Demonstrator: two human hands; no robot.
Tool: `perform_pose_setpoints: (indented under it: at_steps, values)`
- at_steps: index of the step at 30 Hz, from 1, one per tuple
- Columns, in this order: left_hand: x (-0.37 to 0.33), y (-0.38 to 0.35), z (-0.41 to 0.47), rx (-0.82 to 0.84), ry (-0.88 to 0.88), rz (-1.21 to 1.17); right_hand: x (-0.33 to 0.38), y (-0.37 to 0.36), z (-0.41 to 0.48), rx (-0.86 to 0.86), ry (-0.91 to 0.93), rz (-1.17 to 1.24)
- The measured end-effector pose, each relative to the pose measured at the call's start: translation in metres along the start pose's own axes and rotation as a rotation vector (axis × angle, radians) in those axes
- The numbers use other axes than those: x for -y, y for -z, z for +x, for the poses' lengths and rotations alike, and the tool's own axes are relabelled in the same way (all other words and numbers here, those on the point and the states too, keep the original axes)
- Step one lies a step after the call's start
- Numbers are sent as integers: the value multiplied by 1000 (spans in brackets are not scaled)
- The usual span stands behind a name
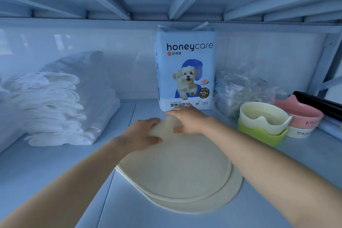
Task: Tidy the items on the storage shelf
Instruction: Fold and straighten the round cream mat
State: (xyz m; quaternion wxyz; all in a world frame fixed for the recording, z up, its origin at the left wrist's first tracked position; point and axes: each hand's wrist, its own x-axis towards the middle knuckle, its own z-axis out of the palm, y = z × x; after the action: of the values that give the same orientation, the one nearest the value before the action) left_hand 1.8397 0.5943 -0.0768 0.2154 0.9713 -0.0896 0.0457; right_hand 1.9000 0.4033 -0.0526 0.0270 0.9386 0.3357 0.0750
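far left: stack of white folded pads, soft and slumped, close to the left forearm; likely to be nudged over by a wide sweep of that elbow

next, left hand, fingers curled round the far edge of the top mat, gripping it and raising that edge off the shelf. top mat round, cream, seemingly thin and floppy, lying on the lower mat, offset, with the lower one peeking out at the near right; both mid-shelf, in front of the pack. lifted by one edge only, probably apt to sag, fold or drag the lower mat along, ending in a crooked pile near the front lip

then right hand, not clenched, fingers stretched flat over the same raised edge, thumb against the mat's face, pressing more than gripping as far as can be seen; a weak hold, so some danger of slipping out on that side

just behind the fingertips, honeycare pack, tall and upright against the back wall; easily tipped by a forward push of mat or knuckles

to the right, crumpled plastic bag, then cream bowl nested in green bowl, pink bowl beyond, all near the right forearm; could be clipped and sent sliding by a swing of the mat's rim
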Motion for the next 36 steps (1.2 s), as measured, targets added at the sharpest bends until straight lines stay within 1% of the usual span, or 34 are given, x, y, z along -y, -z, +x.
perform_pose_setpoints:
  at_steps: [2, 5, 8, 11, 15, 17, 19, 22, 24, 26, 28, 29, 33, 36]
  values:
    - [5, 1, -5, 39, 90, 48, 0, -1, 7, 25, 0, -11]
    - [9, 1, -8, 62, 134, 80, -2, 2, 12, 9, 10, 14]
    - [11, 5, -4, 17, 100, 52, -2, 4, 13, -6, -19, 60]
    - [10, 11, 10, -22, 34, 129, -6, 8, 5, -49, -92, 85]
    - [-2, 12, 46, -166, -19, 178, -19, 26, -4, -70, -168, -7]
    - [-13, 7, 63, -212, -70, 177, -28, 31, -7, -65, -248, -35]
    - [-22, -6, 75, -226, -92, 200, -38, 28, -7, -73, -331, -61]
    - [-25, -34, 72, -164, -76, 229, -48, 3, -12, -112, -380, -141]
    - [-18, -46, 65, -145, -117, 172, -48, -21, -19, -164, -345, -44]
    - [-9, -46, 57, -174, -156, 70, -43, -39, -30, -244, -328, 172]
    - [-7, -43, 50, -188, -182, 63, -41, -47, -39, -306, -386, 375]
    - [-7, -43, 46, -191, -181, 83, -41, -48, -43, -321, -408, 428]
    - [-14, -45, 33, -228, -111, 172, -39, -46, -56, -274, -393, 385]
    - [-21, -46, 22, -139, -66, 215, -33, -46, -67, -160, -349, 365]
